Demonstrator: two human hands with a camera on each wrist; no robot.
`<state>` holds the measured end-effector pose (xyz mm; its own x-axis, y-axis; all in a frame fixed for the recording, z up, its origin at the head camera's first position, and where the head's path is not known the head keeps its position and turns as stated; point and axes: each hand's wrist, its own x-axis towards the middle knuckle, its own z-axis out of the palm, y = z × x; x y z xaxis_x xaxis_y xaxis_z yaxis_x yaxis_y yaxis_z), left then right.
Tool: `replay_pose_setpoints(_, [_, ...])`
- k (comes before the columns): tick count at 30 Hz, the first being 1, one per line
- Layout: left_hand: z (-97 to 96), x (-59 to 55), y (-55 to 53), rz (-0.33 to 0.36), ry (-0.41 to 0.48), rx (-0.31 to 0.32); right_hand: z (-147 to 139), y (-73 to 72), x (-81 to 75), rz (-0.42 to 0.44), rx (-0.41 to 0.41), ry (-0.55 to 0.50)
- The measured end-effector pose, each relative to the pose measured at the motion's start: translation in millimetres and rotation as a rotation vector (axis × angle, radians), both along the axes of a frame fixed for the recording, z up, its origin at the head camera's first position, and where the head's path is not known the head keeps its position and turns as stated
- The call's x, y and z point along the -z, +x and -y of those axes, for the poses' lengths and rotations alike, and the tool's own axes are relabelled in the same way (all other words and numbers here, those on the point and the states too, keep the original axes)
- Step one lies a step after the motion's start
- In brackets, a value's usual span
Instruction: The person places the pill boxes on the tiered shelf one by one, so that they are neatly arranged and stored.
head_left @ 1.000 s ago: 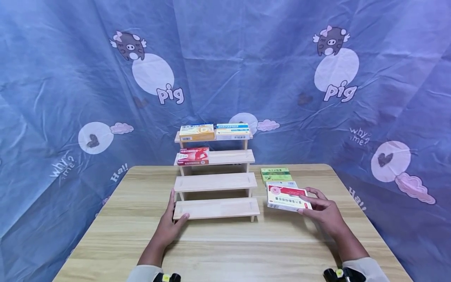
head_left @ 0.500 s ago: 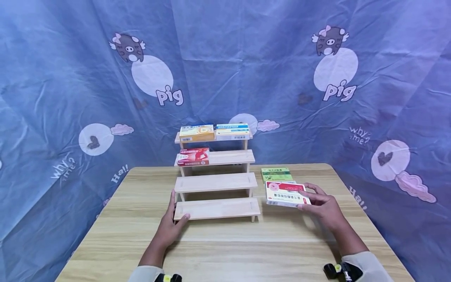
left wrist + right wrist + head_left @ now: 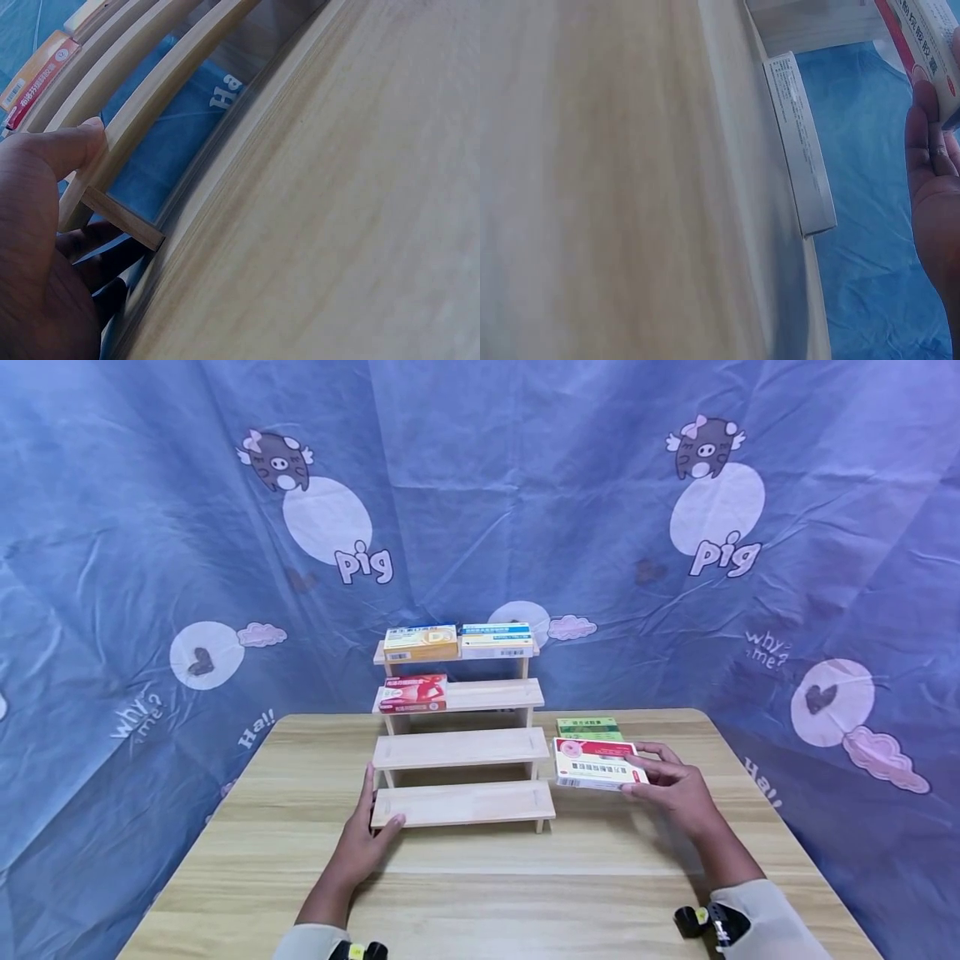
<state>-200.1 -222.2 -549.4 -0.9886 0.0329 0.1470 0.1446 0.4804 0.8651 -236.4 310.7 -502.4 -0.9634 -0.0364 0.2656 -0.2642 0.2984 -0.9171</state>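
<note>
A four-step wooden display rack stands on the table. At the left end of its lowest step, my left hand grips the rack; in the left wrist view the thumb lies on the step's front edge, with fingers reaching round beside the leg. My right hand pinches the right end of a white-and-red medicine box, raised above the table to the right of the rack. Under it, a white medicine box lies on the table, hidden in the head view. A green medicine box lies just behind.
On the top step sit a yellow-and-white medicine box and a blue-and-white one. The second step carries a red medicine box at its left. A blue patterned cloth hangs behind the wooden table.
My right hand has carried the white-and-red medicine box a little left and away from me, toward the rack. It now covers the white box in the head view. My left hand keeps its place.
</note>
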Motion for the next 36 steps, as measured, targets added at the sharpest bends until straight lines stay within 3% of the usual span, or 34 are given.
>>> replay_pose_setpoints(16, [-1.0, 0.2, -2.0, 0.008, 0.0, -0.003, 2, -13.5, -5.6, -0.034, -0.036, -0.118])
replay_pose_setpoints(25, [-0.9, 0.7, -0.3, 0.016, 0.0, -0.004, 7, -20.8, -23.3, -0.035, 0.001, -0.04])
replay_pose_setpoints(36, [0.3, 1.8, -0.1, -0.016, -0.003, 0.006, 26, -34.3, -31.4, -0.045, -0.045, -0.053])
